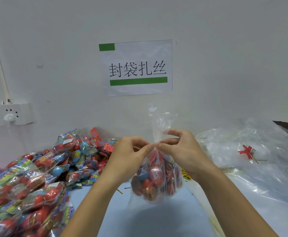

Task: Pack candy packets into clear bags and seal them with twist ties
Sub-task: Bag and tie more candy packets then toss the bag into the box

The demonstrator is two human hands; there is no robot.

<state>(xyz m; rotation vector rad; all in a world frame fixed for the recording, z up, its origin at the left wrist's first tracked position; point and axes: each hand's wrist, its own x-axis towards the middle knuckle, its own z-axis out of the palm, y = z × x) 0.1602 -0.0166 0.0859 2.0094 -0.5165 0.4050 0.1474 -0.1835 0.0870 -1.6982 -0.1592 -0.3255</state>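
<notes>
You have one filled clear bag (157,178) in front of you, standing upright with its long axis vertical: the bulging bottom sits near the pale blue surface (157,219) and the gathered neck points up toward the wall. Inside it are red and blue candy packets, too crowded to count; one shows a barcode label too small to read. Your left hand (129,154) pinches the bag's neck from the left, and your right hand (179,147) pinches it from the right, fingertips of both meeting at a gold twist tie (155,146) at the gathered point. Above your fingers the loose bag top fans upward.

On your left lies a large heap of candy packets (37,177), far too many to count. On your right is a pile of empty clear bags (242,151), with one red label (246,151) showing through. Several loose gold ties (186,174) lie scattered behind your right wrist.

One paper sign (136,67) on the wall reads "封袋扎丝", with two green bars. One white power strip (10,115) hangs at the left.
</notes>
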